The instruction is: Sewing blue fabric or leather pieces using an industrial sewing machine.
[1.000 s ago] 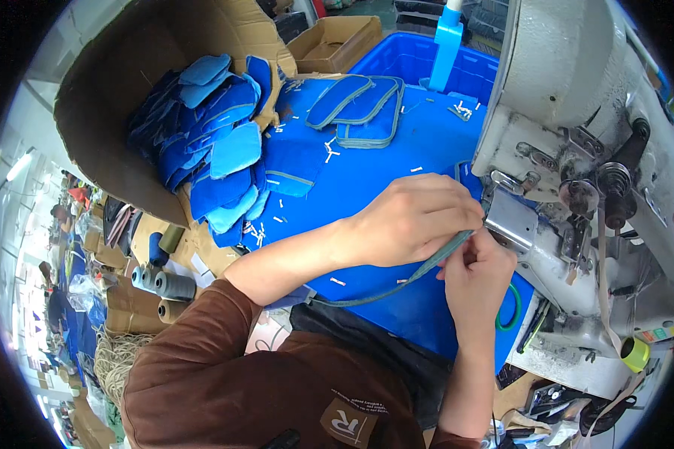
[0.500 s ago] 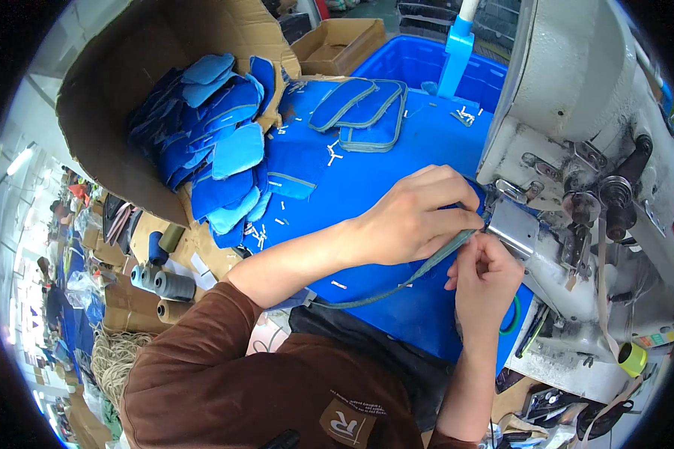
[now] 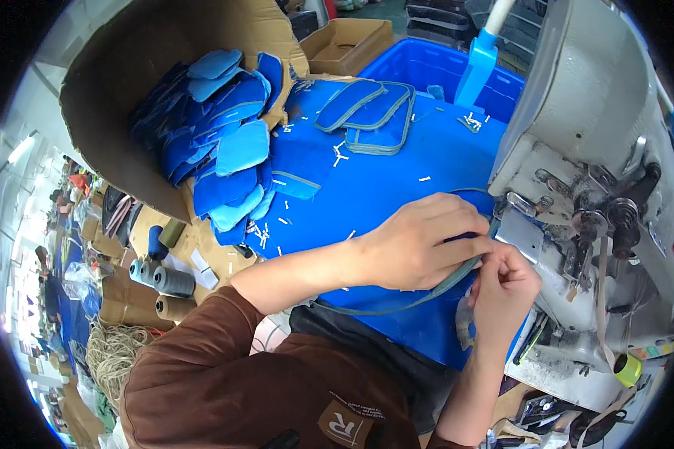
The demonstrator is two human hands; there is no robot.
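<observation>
A narrow grey-green fabric strip curves up from the table's near edge to the sewing machine. My left hand is closed over the strip beside the machine's metal plate, fingers bent and thumb side toward the right hand. My right hand sits just below and to the right, its thumb and fingers pinched at the same strip. The fingertips nearly meet, hiding what lies exactly between them. Another length of strip bends on the table behind my left hand.
A cardboard box on its side spills blue fabric pieces. Several edged blue pieces lie at the back, near a blue crate. White scraps dot the blue table. Thread spools stand at left.
The view has shifted slightly. Both hands sit a little lower and farther right in the picture, still at the strip. A curve of strip now shows behind my left hand.
</observation>
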